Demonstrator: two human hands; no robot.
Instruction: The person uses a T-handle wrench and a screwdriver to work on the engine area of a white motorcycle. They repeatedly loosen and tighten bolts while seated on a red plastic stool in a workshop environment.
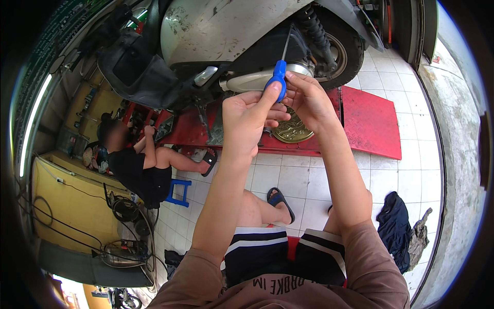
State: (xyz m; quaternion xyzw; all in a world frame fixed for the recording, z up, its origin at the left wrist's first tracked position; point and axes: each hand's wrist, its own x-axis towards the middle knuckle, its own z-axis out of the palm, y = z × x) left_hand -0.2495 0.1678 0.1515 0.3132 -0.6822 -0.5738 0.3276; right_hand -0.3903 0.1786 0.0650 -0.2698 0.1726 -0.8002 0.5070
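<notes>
A screwdriver (278, 75) with a blue handle and a thin metal shaft is held up in front of me, its shaft pointing away toward the scooter's rear. My left hand (246, 117) grips the handle, thumb laid along it. Curled fingers of my right hand (311, 101) close on the handle from the other side. Beyond them stands a scooter (221, 38) with a scuffed, light-coloured body panel, its rear wheel (349, 56) and a dark shock absorber (315, 32) at the right. Whether the shaft's tip touches the scooter I cannot tell.
The scooter stands over a red lift platform (371, 123). A patterned gold-coloured tray (294, 131) lies below my hands. At left a person (136, 159) sits on a blue stool (179, 192). Dark cloths (395, 226) lie on the tiled floor at right; hoses and a compressor (123, 252) stand lower left.
</notes>
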